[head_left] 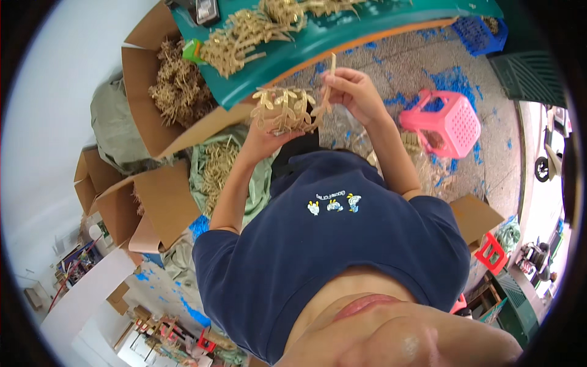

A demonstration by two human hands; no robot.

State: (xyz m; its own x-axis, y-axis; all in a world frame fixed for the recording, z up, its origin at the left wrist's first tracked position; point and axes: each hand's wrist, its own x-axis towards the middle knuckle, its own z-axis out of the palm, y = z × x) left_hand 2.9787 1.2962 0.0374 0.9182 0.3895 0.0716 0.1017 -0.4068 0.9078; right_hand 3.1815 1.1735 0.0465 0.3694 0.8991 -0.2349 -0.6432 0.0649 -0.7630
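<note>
Gold leaf trim point(286, 110), a band of glittery leaf shapes on a stem, loops round the fingers of my left hand point(269, 136), which is closed on it. My right hand point(356, 93) is just to the right at about the same height, thumb and fingers pinching a narrow tail of the same trim. That tail stands up past the fingertips and also hangs down toward the loop. Beyond my hands, a green-topped table point(293, 52) carries several bunches of similar gold trim point(244, 40).
A cardboard box point(140, 104) full of tangled trim stands left of the table, beside a green sack point(211, 189) of more strands. On the right are a pink stool point(461, 125) and a blue crate point(480, 37). Blue shreds litter the floor. A small green-and-white object point(192, 51) sits at the table's edge.
</note>
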